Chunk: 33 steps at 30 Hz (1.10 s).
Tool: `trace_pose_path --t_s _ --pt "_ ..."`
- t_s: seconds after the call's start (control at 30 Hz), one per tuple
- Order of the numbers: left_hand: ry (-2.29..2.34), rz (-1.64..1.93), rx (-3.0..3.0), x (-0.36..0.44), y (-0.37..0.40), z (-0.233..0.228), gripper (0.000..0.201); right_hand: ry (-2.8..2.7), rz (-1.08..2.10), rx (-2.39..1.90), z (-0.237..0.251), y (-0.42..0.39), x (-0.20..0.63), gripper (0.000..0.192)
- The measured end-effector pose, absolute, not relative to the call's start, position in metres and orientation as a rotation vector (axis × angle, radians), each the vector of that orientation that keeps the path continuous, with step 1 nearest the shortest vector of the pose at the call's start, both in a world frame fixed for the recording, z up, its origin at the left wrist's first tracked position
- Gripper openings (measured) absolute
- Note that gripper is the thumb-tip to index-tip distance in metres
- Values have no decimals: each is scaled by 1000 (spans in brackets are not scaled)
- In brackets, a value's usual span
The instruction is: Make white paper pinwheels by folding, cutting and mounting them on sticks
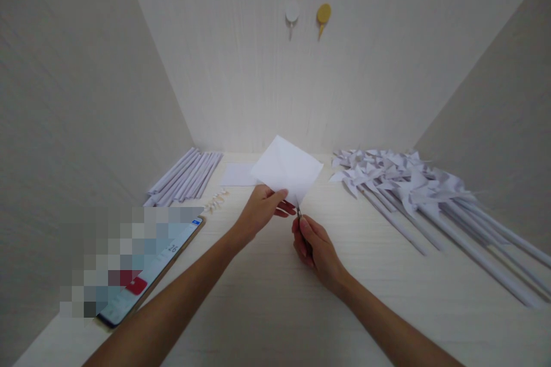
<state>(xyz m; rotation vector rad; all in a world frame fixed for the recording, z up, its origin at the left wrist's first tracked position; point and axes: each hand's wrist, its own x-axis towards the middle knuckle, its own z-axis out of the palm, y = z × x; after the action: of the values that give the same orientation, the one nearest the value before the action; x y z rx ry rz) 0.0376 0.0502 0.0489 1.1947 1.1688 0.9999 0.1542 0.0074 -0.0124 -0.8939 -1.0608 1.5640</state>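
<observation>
A square sheet of white paper (pixel 287 167) with faint diagonal creases is held up by my left hand (pixel 264 209), thumb on its face and fingers behind. My right hand (pixel 316 246) is closed round a pair of scissors (pixel 300 215). The blades meet the paper's lower corner, just right of my left fingertips. Most of the scissors' handles are hidden in my right palm. Behind the held sheet, more white paper (pixel 237 174) lies flat on the table.
Rolled paper sticks (pixel 189 178) lie at the left, near small pale pieces (pixel 216 199). A phone (pixel 150 275), partly blurred out, is at the front left. Several paper pinwheels (pixel 396 183) on sticks are piled at the right. White (pixel 292 11) and yellow (pixel 323 14) hooks are on the back wall.
</observation>
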Motion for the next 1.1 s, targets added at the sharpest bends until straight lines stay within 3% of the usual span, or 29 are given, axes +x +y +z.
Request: trace_pose_path --t_s 1.1 --pt "1182 1003 1150 40 50 50 26 -1084 1566 -865 -14 8 155 32"
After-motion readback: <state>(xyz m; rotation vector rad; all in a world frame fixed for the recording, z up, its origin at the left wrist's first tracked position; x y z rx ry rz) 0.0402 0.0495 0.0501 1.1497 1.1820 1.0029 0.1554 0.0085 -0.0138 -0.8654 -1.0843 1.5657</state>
